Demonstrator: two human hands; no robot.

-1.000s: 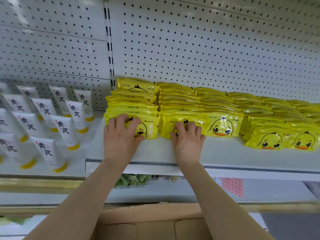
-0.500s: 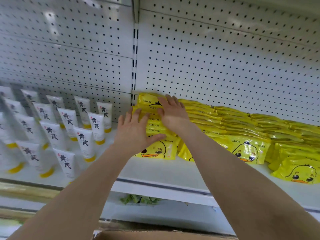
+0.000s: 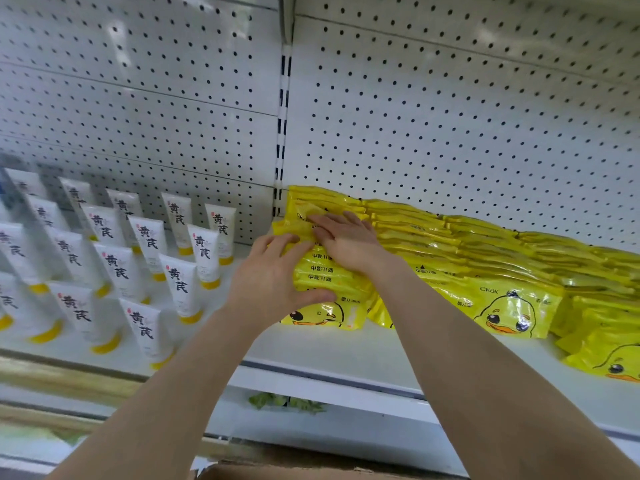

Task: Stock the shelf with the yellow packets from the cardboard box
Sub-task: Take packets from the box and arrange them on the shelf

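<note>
Our left hand (image 3: 268,275) grips the leftmost stack of yellow packets (image 3: 322,271) from its left side: the fingers curl over the upper packets and the thumb presses in near the bottom packet's top edge. Our right hand (image 3: 346,237) lies flat on the same stack, with the fingers extended and pressing on the top packets; it grasps nothing.

The stack rests at the left end of the white shelf (image 3: 346,355), against the pegboard back panel (image 3: 450,133). The bottom packet shows a duck face toward us. Further rows of yellow packets (image 3: 502,271) lie to the right along the shelf, overlapping one another; the nearest row touches the gripped stack.

To the left, on the adjoining shelf section, white tubes (image 3: 145,268) with yellow caps stand in rows, cap down. A slotted upright (image 3: 283,116) separates the two pegboard sections. The edge of the cardboard box (image 3: 311,472) appears at the bottom of the view; its contents cannot be seen.
</note>
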